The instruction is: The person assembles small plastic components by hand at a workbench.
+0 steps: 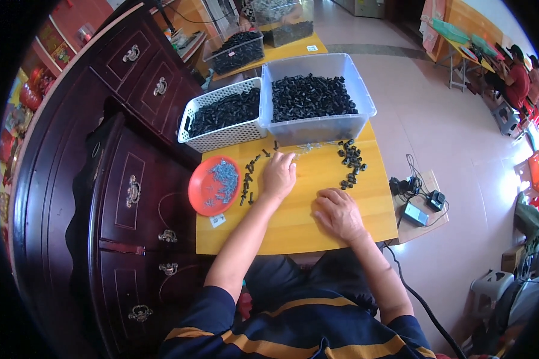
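Beside a dark red wooden cabinet with ornate metal handles stands a yellow wood-grain surface. Its largest load is a translucent plastic bin at the far edge, filled with short black pieces. Touching or nearly touching its left side is a white perforated basket, smaller, with slim black pieces heaped inside. Nearer, at the left edge, lies a round red plate carrying many silver screws.

Both hands are over the middle of the surface. The left hand has its fingers close together and curled downward, just right of a loose line of slim black stems; whether it pinches anything cannot be told. The right hand rests palm down, fingers loosely bent and slightly parted, with nothing visible in its grasp. Just beyond it, a scattered cluster of black cylindrical caps lies toward the right edge. Smallest are thin silvery bits in front of the bin.
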The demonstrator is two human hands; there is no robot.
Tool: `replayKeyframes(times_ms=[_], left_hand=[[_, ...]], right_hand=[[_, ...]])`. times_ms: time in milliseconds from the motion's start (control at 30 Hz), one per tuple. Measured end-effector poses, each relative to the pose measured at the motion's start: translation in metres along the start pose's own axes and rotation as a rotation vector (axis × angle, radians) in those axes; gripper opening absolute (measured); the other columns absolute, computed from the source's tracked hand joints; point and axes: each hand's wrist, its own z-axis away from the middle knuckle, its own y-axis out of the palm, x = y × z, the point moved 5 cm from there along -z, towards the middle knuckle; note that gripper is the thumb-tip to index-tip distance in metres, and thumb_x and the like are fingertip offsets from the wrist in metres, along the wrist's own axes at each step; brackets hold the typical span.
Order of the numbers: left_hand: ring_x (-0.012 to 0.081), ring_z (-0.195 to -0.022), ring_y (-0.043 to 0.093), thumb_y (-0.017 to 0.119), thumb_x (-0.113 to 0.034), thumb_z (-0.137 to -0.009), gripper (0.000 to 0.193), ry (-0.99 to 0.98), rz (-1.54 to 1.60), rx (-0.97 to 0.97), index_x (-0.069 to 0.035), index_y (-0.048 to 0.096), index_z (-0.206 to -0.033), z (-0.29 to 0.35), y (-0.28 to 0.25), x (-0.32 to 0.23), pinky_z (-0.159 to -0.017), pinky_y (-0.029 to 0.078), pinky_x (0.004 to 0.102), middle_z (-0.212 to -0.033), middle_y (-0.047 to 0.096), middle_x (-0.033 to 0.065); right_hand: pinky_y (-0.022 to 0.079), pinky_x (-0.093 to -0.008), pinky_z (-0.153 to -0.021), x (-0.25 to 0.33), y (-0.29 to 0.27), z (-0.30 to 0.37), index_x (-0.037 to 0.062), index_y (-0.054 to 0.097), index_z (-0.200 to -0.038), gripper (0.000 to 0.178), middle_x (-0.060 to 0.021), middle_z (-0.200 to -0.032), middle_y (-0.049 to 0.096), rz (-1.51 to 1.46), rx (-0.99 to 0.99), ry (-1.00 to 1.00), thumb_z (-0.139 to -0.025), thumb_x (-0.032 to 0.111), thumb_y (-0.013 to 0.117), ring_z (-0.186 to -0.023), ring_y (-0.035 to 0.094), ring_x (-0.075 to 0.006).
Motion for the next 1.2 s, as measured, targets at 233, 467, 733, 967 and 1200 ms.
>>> replayKeyframes(times_ms=[233,467,733,967,1200], left_hand=[[0.0370,-0.102,0.066,0.070,-0.011,-0.091,0.027,-0.071,0.020,0.050,-0.008,0.069,-0.118,-0.004,-0.009,-0.008,-0.087,0.055,0.0467,-0.108,0.066,0.0156],[0.0377,-0.089,0.068,0.070,-0.009,-0.089,0.015,-0.052,-0.012,0.058,-0.006,0.068,-0.103,0.007,-0.012,0.011,-0.079,0.057,0.0472,-0.099,0.068,0.0154],[0.0371,-0.085,0.070,0.064,-0.003,-0.086,0.012,-0.088,0.048,0.237,-0.005,0.067,-0.098,0.048,-0.056,-0.004,-0.075,0.057,0.0467,-0.095,0.069,0.0162],[0.0235,-0.077,0.070,0.065,0.004,-0.086,0.020,-0.237,0.220,-0.092,-0.004,0.069,-0.103,0.076,-0.161,0.032,-0.067,0.056,0.0351,-0.090,0.069,0.0120],[0.0217,-0.073,0.068,0.066,0.002,-0.087,0.023,-0.289,0.044,-0.334,-0.003,0.070,-0.109,0.087,-0.227,0.093,-0.067,0.055,0.0342,-0.095,0.069,0.0127]], right_hand=[[0.050,-0.0461,-0.101,-0.002,-0.002,0.001,0.0078,0.069,-0.110,0.027,-0.0119,-0.124,0.066,0.001,-0.034,-0.004,-0.089,0.025,0.072,-0.119,0.061,-0.0338],[0.050,-0.0458,-0.101,0.001,0.000,0.001,0.0083,0.069,-0.107,0.026,-0.0110,-0.123,0.066,-0.011,-0.036,-0.004,-0.087,0.023,0.073,-0.117,0.061,-0.0336],[0.050,-0.0462,-0.101,0.000,-0.002,0.003,0.0070,0.069,-0.108,0.027,-0.0116,-0.122,0.066,-0.010,-0.057,-0.008,-0.086,0.022,0.074,-0.118,0.061,-0.0340],[0.049,-0.0462,-0.102,0.005,-0.003,-0.002,0.0059,0.069,-0.109,0.028,-0.0122,-0.121,0.067,-0.033,-0.044,-0.002,-0.086,0.020,0.075,-0.118,0.061,-0.0342],[0.050,-0.0475,-0.099,0.004,-0.005,0.001,0.0059,0.070,-0.107,0.026,-0.0126,-0.121,0.068,-0.041,-0.068,-0.002,-0.083,0.016,0.076,-0.116,0.062,-0.0354]])
